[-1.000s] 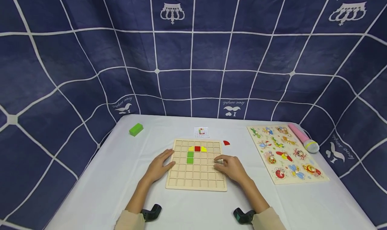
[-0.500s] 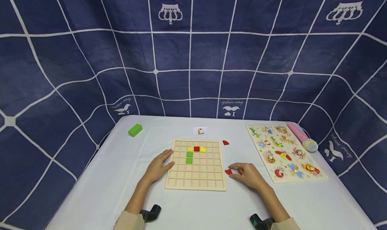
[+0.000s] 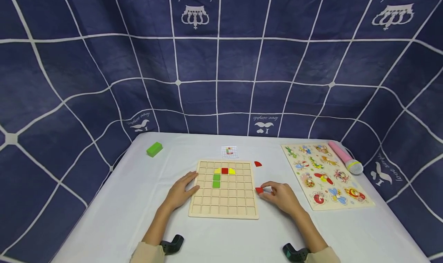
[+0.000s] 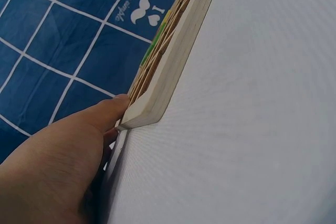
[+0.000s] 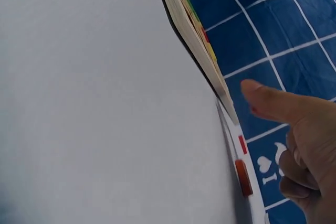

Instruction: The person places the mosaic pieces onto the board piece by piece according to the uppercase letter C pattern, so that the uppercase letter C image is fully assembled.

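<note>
A square wooden grid board [image 3: 228, 201] lies on the white table, with two yellow quarter-round pieces, a red square [image 3: 225, 171] and two green squares [image 3: 216, 184] set in its cells. My left hand [image 3: 179, 192] rests along its left edge, fingers fairly straight, thumb over the rim. Just off the right edge, my right hand [image 3: 282, 197] pinches a small red piece [image 3: 259, 190] between thumb and index finger. In the right wrist view only a sliver of red shows at the thumb [image 5: 268, 100]. Another red quarter-round piece [image 3: 257, 163] lies beyond it, near the board's upper right corner.
A small pattern card [image 3: 229, 152] lies behind the board. At the back left stands a green block [image 3: 154, 149]. On the right are an animal puzzle board [image 3: 316, 193] and a pink toy microphone [image 3: 340, 152]. A dark blue curtain [image 3: 232, 97] surrounds the table.
My right hand has gone from over the board's right side to the table beside it, and the red piece there has shifted slightly away from me and left with the fingertips. My left hand stays put.
</note>
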